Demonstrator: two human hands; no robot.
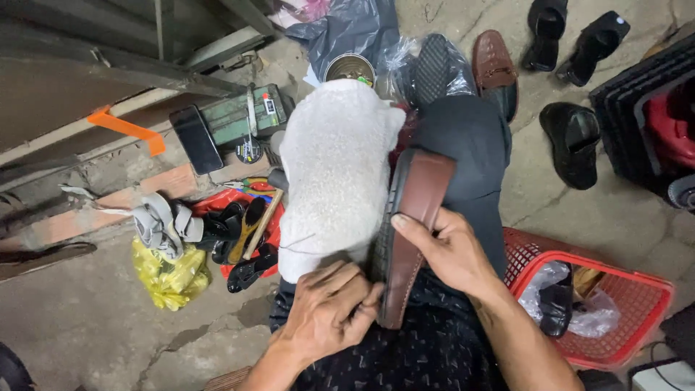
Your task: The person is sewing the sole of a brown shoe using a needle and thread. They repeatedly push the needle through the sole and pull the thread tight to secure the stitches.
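A brown leather loafer [413, 217] with a dark sole edge lies on its side across my lap. My right hand [445, 250] grips its upper from the right, thumb over the sole edge. At the shoe's near end, against the sole seam, my left hand [329, 308] has its fingers pinched together; what they pinch is too small to make out. A white fluffy cloth [337, 166] is draped over my left knee, touching the shoe's left side.
A red plastic basket [622, 289] with a black shoe in a bag sits at right. Black shoes [572, 141], a second brown loafer [494, 65] and a tin can [350, 69] lie ahead. Tools, a green box [239, 116], a phone and a yellow bag [170, 271] lie left.
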